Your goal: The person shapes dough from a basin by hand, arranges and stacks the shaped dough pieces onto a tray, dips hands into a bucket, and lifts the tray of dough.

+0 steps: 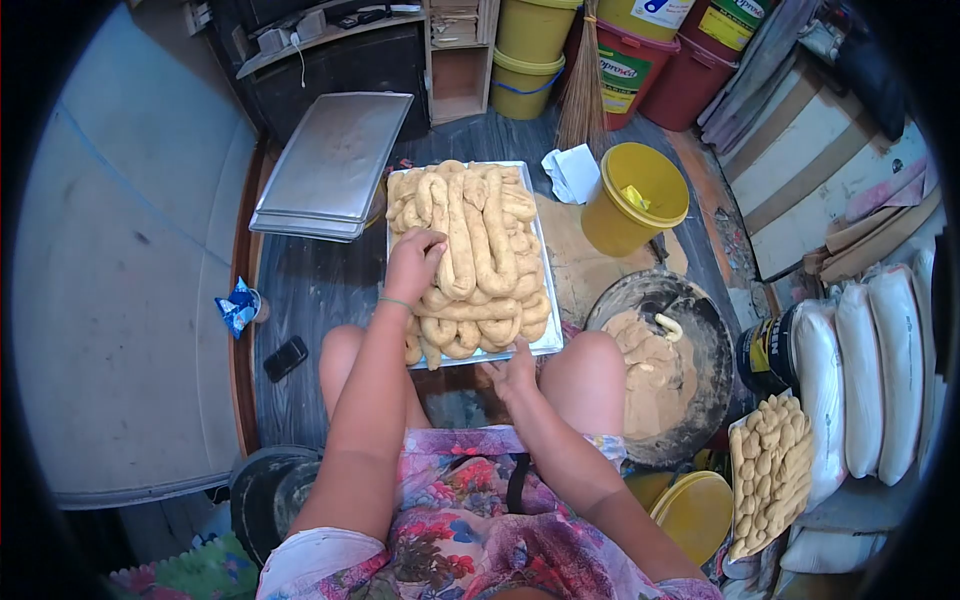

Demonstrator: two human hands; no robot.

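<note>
A metal tray (548, 340) piled with long, looped strips of dough (488, 240) stands in front of me, its near edge between my knees. My left hand (418, 262) is at the left side of the pile, its fingers closed together against a dough strip; whether they grip it is hidden. At the tray's near right edge is my right hand (512, 374), partly under the rim, its fingers mostly out of sight. Right of the tray, a wide dark basin (712, 400) holds brown powder (650, 385) with a small piece of dough (668, 326) on it.
Stacked empty trays (330, 165) lie at the back left. A yellow bucket (632, 205) and a broom (583, 100) stand at the back right. A second tray of dough pieces (770, 470) is at the lower right, beside white sacks (862, 380). A phone (286, 359) lies left.
</note>
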